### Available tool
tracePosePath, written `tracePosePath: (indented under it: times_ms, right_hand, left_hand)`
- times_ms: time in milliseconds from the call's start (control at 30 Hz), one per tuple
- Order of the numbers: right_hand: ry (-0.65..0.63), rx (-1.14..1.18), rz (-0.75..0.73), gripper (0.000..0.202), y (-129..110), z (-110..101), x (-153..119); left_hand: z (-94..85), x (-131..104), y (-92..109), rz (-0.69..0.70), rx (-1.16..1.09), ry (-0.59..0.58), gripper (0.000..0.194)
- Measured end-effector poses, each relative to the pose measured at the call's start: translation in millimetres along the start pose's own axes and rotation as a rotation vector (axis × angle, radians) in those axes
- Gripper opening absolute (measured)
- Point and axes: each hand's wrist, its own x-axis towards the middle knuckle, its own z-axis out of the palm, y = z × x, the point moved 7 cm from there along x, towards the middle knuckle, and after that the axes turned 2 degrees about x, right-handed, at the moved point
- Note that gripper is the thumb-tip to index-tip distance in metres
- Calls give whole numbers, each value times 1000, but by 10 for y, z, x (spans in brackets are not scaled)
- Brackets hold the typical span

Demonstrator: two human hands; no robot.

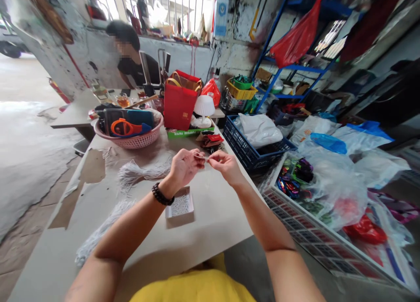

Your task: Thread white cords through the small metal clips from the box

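My left hand (187, 167) is raised over the table, palm partly turned up and fingers curled together. Close beside it, my right hand (225, 165) pinches with thumb and forefinger. Something thin and small passes between the fingertips of both hands, too fine to make out. Below them sits a small open box (192, 207) of tiny whitish pieces. A bundle of white strings (139, 171) lies left of my left hand, and a second string bundle (103, 232) lies nearer me, by my left forearm. Small red and dark packets (212, 140) are just beyond my hands.
On the table (223, 214) stand a pink basket (136, 140) of tools, a red paper bag (181, 100) and a small white lamp (204, 106). Crates, a blue one (244, 151) and a white one (305, 232), stand on the right. A person (131, 52) sits beyond.
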Motion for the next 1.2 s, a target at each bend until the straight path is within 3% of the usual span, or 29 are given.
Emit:
tracePosePath:
  times_ms: [67, 167, 367, 467, 600, 667, 800, 900, 1033, 1200]
  right_hand:
    - [-96, 225, 140, 16, 110, 45, 10]
    - [-154, 439, 205, 16, 136, 42, -12]
    - [-39, 555, 191, 13, 161, -277, -61]
    - [27, 462, 161, 18, 226, -475, -70]
    - [267, -32, 46, 22, 223, -676, -107]
    - [316, -232, -74, 26, 105, -604, -141]
    - [141, -292, -201, 22, -64, -200, -152]
    - [133, -359, -226, 23, -95, -42, -140]
    - [143, -393, -216, 21, -13, 0, -109]
    - [163, -364, -145, 20, 93, -55, -110]
  left_hand:
    - [-7, 4, -3, -30, -59, -7, 5]
    - [-26, 1, 25, -51, -130, -6, 5]
    - [-107, 36, 79, -46, -220, 19, 9]
    - [-162, 76, 52, -56, -221, 54, 10]
    - [-175, 113, -16, -61, -156, 59, 6]
    - [-154, 120, -59, -59, -110, 48, 5]
    - [-117, 115, -122, -15, 32, 52, 5]
    - [-113, 108, -123, 85, 140, 68, 7]
    - [-129, 110, -130, 211, 345, 112, 7]
    - [-82, 107, -201, 241, 468, 121, 14]
